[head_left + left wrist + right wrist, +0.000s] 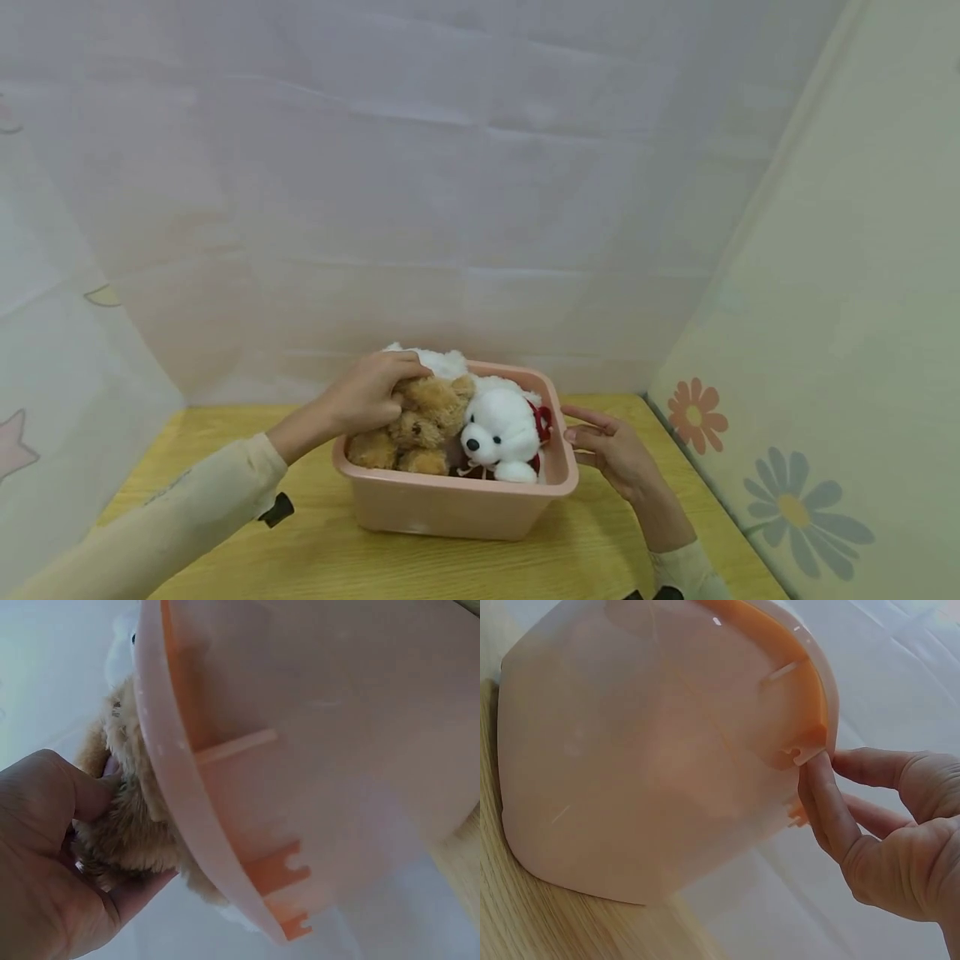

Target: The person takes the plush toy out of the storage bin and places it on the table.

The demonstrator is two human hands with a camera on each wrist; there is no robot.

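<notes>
A pink plastic tub (pixel 457 492) stands on the wooden table. Inside sit a brown teddy bear (pixel 431 421) and a white bear (pixel 498 429) with a red trim, with another white plush (pixel 444 361) behind them. My left hand (pixel 386 390) reaches over the tub's left rim and grips the brown bear's head. In the left wrist view the left hand's fingers (pixel 90 799) and thumb pinch the brown fur (pixel 139 832) beside the tub's rim (pixel 187 825). My right hand (pixel 596 437) is at the tub's right side, its straight fingers (pixel 821 799) touching under the tub's rim (pixel 817 735).
The wooden table (pixel 225 442) is closed in by a white sheet at the back and left. A pale panel with printed flowers (pixel 795 508) stands along the right edge, close to my right forearm. Bare tabletop lies in front of the tub.
</notes>
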